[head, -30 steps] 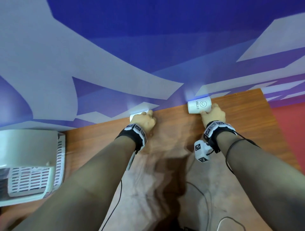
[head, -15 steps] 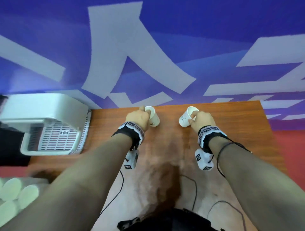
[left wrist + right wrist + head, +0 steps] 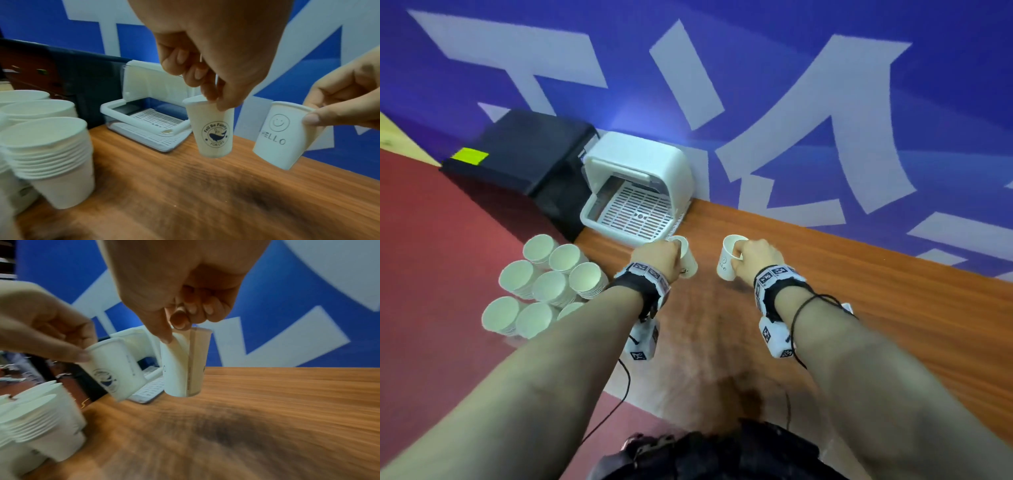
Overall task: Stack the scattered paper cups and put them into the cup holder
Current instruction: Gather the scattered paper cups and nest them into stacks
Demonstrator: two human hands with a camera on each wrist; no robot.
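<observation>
Cups are now off the worktop (image 3: 859, 308) and upright in the air, one in each hand, where a second ago they lay on their sides at the far edge against the blue wall (image 3: 791, 102) and half a second ago were only just tilting up. The left hand (image 3: 654, 258) pinches the whale-print cup (image 3: 212, 128) at its rim, fingertips inside the mouth and thumb outside. The right hand (image 3: 758, 257) pinches the smiley "HELLO" cup (image 3: 281, 134) the same way at the rim, that cup tilted slightly toward the other. Each grip is closed on its own cup; the two cups hang near each other, not touching, the right one at 3 o'clock from the left one.

The view has also swung leftward since then, bringing in the white cup holder (image 3: 635, 192) with its slotted tray at 11 o'clock from the left hand, standing at the worktop's far left end against the wall, a black box (image 3: 524, 154) at its 9 o'clock. A cluster of stacked cups (image 3: 544, 287), mouths up, stands at 9 o'clock from the left hand.

With both strays lifted and mouths up, the pickup looks done; the likely next step is nesting one inside the other, or onto a stack, before anything goes into the holder.
</observation>
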